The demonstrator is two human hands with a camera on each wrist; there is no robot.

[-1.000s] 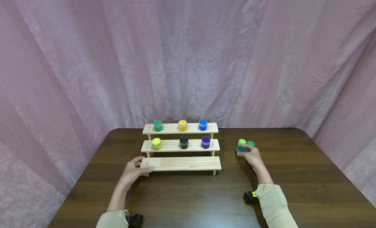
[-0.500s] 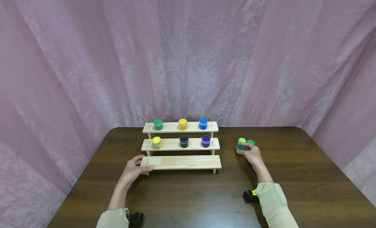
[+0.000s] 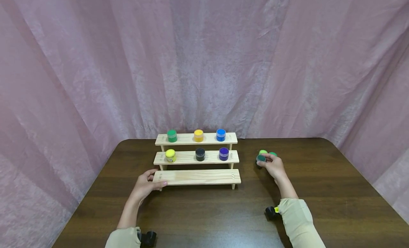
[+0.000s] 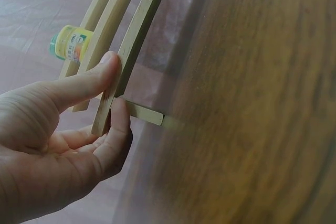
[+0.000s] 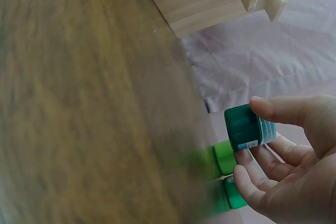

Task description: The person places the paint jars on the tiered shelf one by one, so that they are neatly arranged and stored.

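Observation:
A dark green paint jar (image 5: pixel 244 124) is pinched between thumb and fingers of my right hand (image 3: pixel 274 167), raised a little off the table. Close behind it are a light green jar (image 5: pixel 224 157) and a mid-green jar (image 5: pixel 234 191), partly covered by the fingers in the head view. My left hand (image 3: pixel 145 187) grips the left end of the bottom step of a three-step wooden rack (image 3: pixel 196 177), thumb on the near edge and fingers underneath. Yellow (image 3: pixel 170 155), black (image 3: pixel 200 154) and purple (image 3: pixel 223 154) jars stand on the middle step.
The top step bears a green jar (image 3: pixel 172 136), an orange-yellow jar (image 3: pixel 198 135) and a blue jar (image 3: pixel 221 135). Under everything is a brown wooden table (image 3: pixel 211 216) with rounded far corners. A pink curtain (image 3: pixel 204 63) hangs behind its far edge.
My right hand has lifted the dark green jar slightly and shifted it a touch away from me. The left hand stays on the rack's bottom step.

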